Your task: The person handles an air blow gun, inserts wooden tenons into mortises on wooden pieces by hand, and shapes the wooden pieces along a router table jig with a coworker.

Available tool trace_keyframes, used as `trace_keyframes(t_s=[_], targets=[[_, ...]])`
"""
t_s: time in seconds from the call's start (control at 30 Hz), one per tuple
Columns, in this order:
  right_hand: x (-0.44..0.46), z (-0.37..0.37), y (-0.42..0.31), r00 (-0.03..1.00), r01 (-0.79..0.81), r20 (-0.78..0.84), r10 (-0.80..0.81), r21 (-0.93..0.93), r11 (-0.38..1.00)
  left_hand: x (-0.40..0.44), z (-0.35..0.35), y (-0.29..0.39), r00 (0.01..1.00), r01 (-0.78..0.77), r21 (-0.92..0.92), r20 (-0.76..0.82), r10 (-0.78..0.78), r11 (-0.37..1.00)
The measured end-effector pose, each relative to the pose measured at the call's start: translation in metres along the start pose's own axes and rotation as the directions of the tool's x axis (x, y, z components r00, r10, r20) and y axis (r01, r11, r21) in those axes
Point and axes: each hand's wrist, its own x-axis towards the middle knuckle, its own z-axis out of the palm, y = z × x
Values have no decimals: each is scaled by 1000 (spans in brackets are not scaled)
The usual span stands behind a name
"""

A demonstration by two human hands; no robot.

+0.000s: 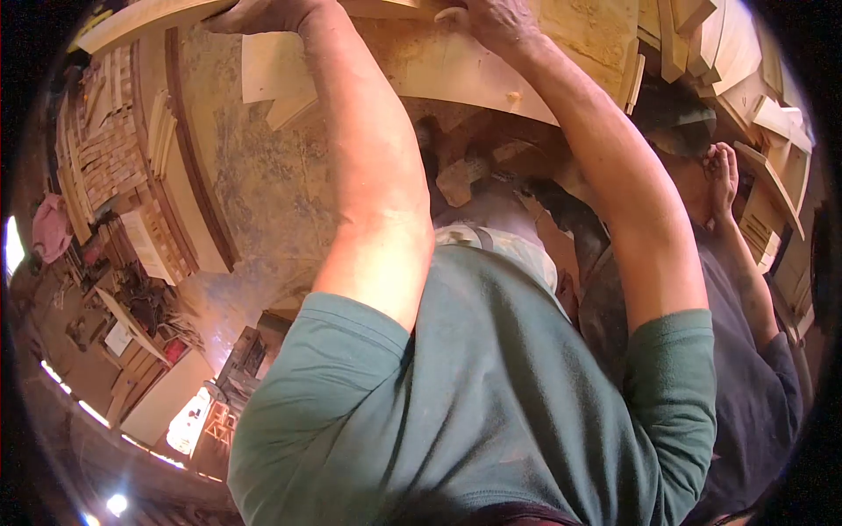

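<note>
At the top edge of the view, my left hand (274,14) is closed over a long pale wooden board (145,24), which slants up from the far left. My right hand (502,24) is at the same board's right part, its thumb showing by the board's lower edge. The frame cuts off the fingertips of both hands. Beneath my hands lies a wide wooden work surface (474,79) with a curved near edge, dusted with sawdust. A pale flat piece of wood (267,68) juts out below my left wrist.
Close on my right is another person in dark clothes (745,289), one hand (722,180) raised. Cut wood pieces (728,48) are heaped at the upper right. Stacked small blocks (110,145) and long strips stand to the left, beside a dusty floor (272,175).
</note>
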Motion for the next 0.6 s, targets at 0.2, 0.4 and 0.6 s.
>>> trace_keyframes(t_s=[0.2, 0.4, 0.6], targets=[[2, -5, -7, 998, -56, 25, 55, 40, 998, 1, 0, 3, 999, 28, 25, -16, -28, 999], [3, 6, 1, 998, 15, 53, -17, 46, 999, 3, 0, -2, 997, 75, 82, 28, -77, 994], [6, 20, 5, 997, 19, -78, -23, -45, 999, 7, -3, -7, 995, 56, 4, 81, -56, 998]])
